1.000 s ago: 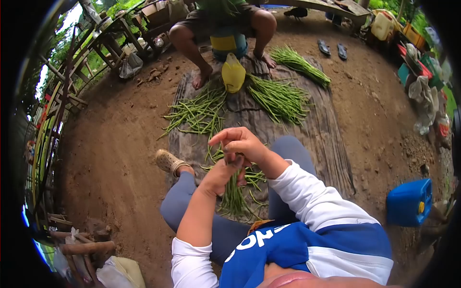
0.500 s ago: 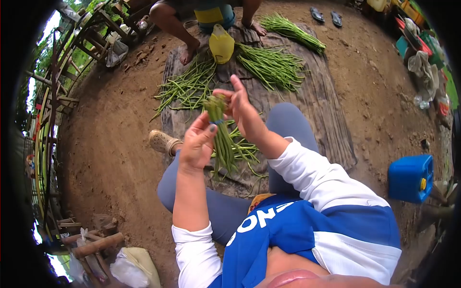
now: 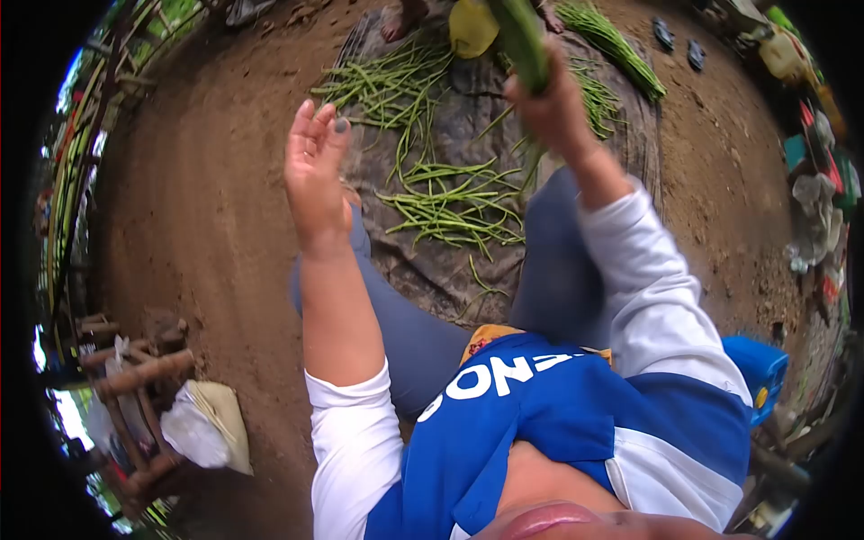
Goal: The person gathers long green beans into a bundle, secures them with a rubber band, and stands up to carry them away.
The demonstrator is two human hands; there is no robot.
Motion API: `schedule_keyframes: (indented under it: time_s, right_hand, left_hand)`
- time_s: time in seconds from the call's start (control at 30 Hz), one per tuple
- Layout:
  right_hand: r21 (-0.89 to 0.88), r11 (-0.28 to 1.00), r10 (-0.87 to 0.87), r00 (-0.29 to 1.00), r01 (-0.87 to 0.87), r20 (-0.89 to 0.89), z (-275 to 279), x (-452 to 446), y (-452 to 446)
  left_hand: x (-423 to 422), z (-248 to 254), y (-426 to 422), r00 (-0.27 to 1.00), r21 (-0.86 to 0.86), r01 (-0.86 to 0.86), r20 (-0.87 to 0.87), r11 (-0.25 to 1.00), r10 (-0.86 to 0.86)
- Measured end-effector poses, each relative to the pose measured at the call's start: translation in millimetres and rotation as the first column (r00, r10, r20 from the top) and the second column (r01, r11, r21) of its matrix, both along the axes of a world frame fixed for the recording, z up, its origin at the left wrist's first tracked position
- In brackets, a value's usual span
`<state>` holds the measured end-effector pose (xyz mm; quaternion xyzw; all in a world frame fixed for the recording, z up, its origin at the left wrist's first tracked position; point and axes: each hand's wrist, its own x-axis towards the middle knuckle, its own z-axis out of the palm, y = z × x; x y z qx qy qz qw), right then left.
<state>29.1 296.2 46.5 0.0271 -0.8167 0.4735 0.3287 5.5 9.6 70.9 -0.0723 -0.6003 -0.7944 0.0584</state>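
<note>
Outdoors, down on bare brown earth (image 3: 198,207), across a dark, wrinkled cloth (image 3: 423,281), and straight to the bundle of green beans (image 3: 524,45)! Up in front now, reaching the top edge of the view, just right of the yellow container (image 3: 472,29), and blurred with speed. Gripped in the right hand (image 3: 556,110) alone, fingers clamped around the near end. Free on the other side: no longer at the bundle with the left hand (image 3: 315,184), raised well apart near the cloth's left edge, fingers loosely bent, holding nothing. Changed, then, from a two-handed hold to a one-handed one, and moved away from the loose stuff. Impossible to tell through the blur whether tied.

Now outward. Between the legs (image 3: 396,328), down to loose beans (image 3: 450,202) strewn on the cloth, with strays nearer the lap. Farther forward and left, on to a tangled heap (image 3: 382,94); to the right, past another pile (image 3: 598,103), partly behind the right hand; beyond, out to a long, neater sheaf (image 3: 616,49). At the top, glimpse the feet (image 3: 402,20) of another person. Wider still, past dark slippers (image 3: 664,34), down to a blue jerrycan (image 3: 763,369) partly behind the shirt (image 3: 688,409), and across to a pale sack (image 3: 225,416) at lower left.
</note>
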Motion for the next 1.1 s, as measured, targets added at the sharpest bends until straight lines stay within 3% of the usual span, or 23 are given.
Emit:
schedule_keyframes:
  time_s: [0.03,0.1,0.13,0.17,0.2,0.27,0.3,0.33,0.4,0.47,0.53,0.6,0.7,0.87,0.97,1.1]
  right_hand:
    - [0.108,0.992,-0.073,0.992,0.062,0.1,20,-12,26]
    - [0.347,0.931,-0.129,0.991,0.111,0.03,39,-44,76]
    - [0.549,0.783,-0.422,0.898,0.293,0.124,52,-44,65]
    - [0.741,0.549,-0.683,0.718,0.387,0.131,56,-43,54]
    - [0.763,0.589,-0.653,0.712,0.265,0.257,46,-51,55]
    - [0.758,0.651,-0.584,0.655,0.026,0.479,28,-81,64]
    - [0.723,0.687,-0.449,0.74,-0.074,0.502,4,-85,52]
    - [0.843,0.537,-0.254,0.947,-0.032,0.198,-62,-110,64]
    - [0.751,0.567,-0.329,0.742,-0.339,0.583,-105,-108,2]
    - [0.579,0.565,-0.303,0.505,-0.588,0.808,-158,-106,-48]
    - [0.444,0.602,-0.295,0.332,-0.664,0.896,-189,-93,-89]
    - [0.372,0.658,-0.254,0.272,-0.655,0.928,-224,-94,-106]
    - [0.441,0.602,-0.285,0.336,-0.666,0.898,-242,-103,-112]
    - [0.574,0.67,-0.246,0.588,-0.471,0.77,-274,-163,-93]
    - [0.662,0.649,-0.244,0.72,-0.376,0.649,-284,-236,-84]
    - [0.754,0.6,-0.25,0.833,-0.267,0.494,-297,-354,-91]
  left_hand:
    - [-3,-1,-9,0.999,0.041,-0.009,0.037,0.999,0.007]
    - [-6,0,-22,0.993,0.12,-0.028,0.119,0.992,0.014]
    - [-6,-2,-25,0.992,0.104,-0.047,0.119,0.993,0.035]
    - [-6,-3,-27,0.99,0.087,-0.044,0.135,0.995,0.032]
    - [-7,-4,-29,0.988,0.069,-0.038,0.149,0.997,0.027]
    - [-4,-2,-29,0.985,0.05,-0.039,0.171,0.998,0.029]
    - [-3,-2,-31,0.985,0.07,-0.02,0.172,0.997,0.007]
    - [-3,-2,-33,0.985,0.088,0.001,0.172,0.996,-0.016]
    - [-4,1,-37,0.984,0.102,0.003,0.176,0.995,-0.021]
    - [-1,6,-42,0.982,0.094,-0.031,0.187,0.995,0.013]
    - [2,10,-51,0.982,0.113,-0.059,0.184,0.992,0.038]
    - [5,14,-59,0.984,0.145,-0.064,0.173,0.987,0.039]
    - [7,22,-77,0.986,0.217,-0.046,0.167,0.975,0.01]
    - [8,22,-96,0.984,0.462,0.033,0.141,0.886,-0.11]
    - [7,15,-106,0.975,0.491,0.042,0.168,0.87,-0.142]
    - [-2,10,-114,0.945,0.454,-0.092,0.321,0.886,-0.067]
